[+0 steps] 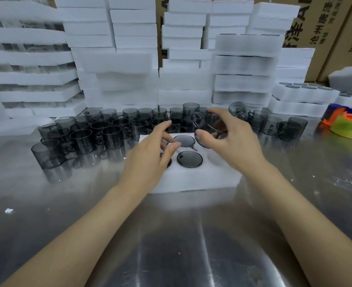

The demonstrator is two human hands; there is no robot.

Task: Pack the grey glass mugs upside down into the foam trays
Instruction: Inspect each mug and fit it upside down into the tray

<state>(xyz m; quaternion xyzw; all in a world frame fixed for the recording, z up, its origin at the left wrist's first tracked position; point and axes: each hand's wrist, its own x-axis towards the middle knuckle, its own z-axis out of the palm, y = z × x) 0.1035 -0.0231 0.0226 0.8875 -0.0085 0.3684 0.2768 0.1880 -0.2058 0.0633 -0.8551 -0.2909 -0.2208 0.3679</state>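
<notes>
Steel desk point(171, 235) nearest. Foam tray point(191, 181) carried two inverted mugs point(189, 159), perhaps a third beneath left hand point(148, 160), its grip slack and empty. Right hand point(233, 141) grip clasped tilted mug point(210, 129) over tray. Many loose mugs point(84, 139) stood behind; tray judged part-filled.

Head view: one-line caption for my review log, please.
Right hand holds a grey glass mug over the foam tray, left hand open above mugs already seated upside down.
</notes>
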